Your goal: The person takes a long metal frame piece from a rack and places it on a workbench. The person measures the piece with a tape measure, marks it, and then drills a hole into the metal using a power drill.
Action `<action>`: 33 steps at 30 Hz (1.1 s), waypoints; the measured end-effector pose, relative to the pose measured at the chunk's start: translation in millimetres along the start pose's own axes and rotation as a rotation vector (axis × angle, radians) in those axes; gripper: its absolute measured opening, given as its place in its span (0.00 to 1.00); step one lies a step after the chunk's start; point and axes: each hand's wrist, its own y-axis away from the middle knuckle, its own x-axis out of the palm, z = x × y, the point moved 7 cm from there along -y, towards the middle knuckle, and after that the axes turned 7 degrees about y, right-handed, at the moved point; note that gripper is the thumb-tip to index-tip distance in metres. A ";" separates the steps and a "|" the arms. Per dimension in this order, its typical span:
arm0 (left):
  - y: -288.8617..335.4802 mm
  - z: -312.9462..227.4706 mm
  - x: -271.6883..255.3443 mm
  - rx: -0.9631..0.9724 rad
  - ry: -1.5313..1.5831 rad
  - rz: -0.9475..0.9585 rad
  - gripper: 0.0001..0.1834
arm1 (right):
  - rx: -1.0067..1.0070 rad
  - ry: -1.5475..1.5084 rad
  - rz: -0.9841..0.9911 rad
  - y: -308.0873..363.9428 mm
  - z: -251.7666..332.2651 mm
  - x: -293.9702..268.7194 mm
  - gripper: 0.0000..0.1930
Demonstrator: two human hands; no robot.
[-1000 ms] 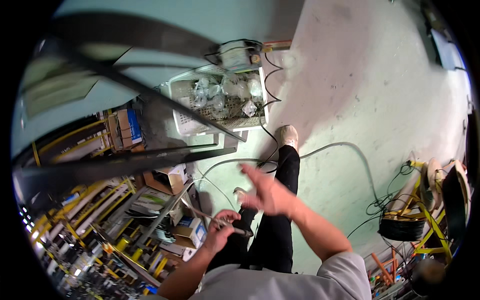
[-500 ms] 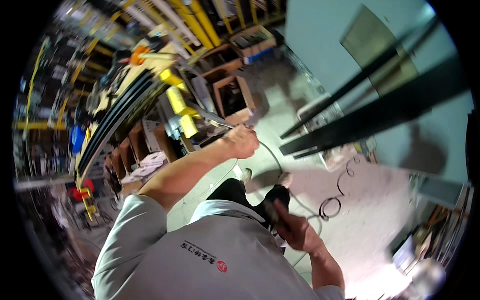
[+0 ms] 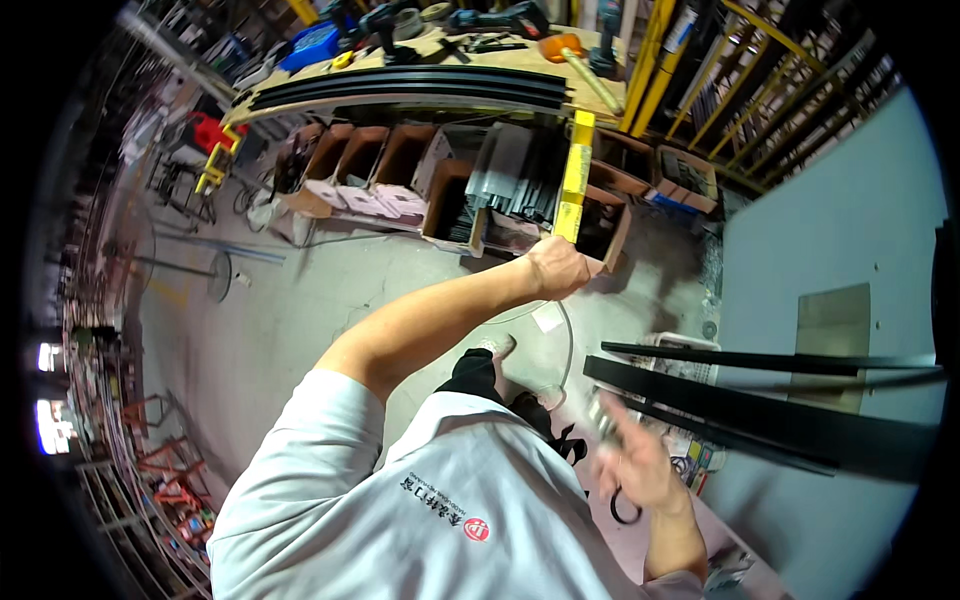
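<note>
Head — hands (image 3: 559,267) (image 3: 648,472) curled, object (image 3: 603,418) in right

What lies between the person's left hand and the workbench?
In the head view, a long yellow piece spans most of the stretch from the left hand to the workbench, with grey strips on its left.

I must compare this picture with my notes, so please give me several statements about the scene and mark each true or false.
1. The orange mallet lies on the workbench. True.
2. The left hand is nearer to the yellow bar than the right hand is. True.
3. The right hand rests on the workbench. False: the right hand is well apart from it.
4. The shirt is black. False: the shirt is pale grey.
5. The right hand looks blurred. True.
</note>
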 end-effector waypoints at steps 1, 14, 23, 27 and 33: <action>6.1 8.8 -1.0 -0.107 0.228 -0.043 0.14 | -0.129 0.074 0.342 10.3 9.0 22.0 0.35; 48.3 51.8 6.6 -0.456 2.338 -0.147 0.16 | -0.030 0.168 0.125 -6.7 19.4 43.2 0.35; 57.1 104.4 -2.8 -0.279 2.912 -0.278 0.14 | -0.258 0.083 -0.520 -44.9 49.8 24.4 0.41; 54.1 16.7 6.2 0.100 2.312 -0.185 0.25 | -0.496 -0.054 -0.809 -88.3 37.9 11.5 0.37; 71.8 -69.5 -13.6 0.242 1.768 -0.354 0.28 | -0.734 -0.551 -0.801 -134.9 29.5 21.8 0.31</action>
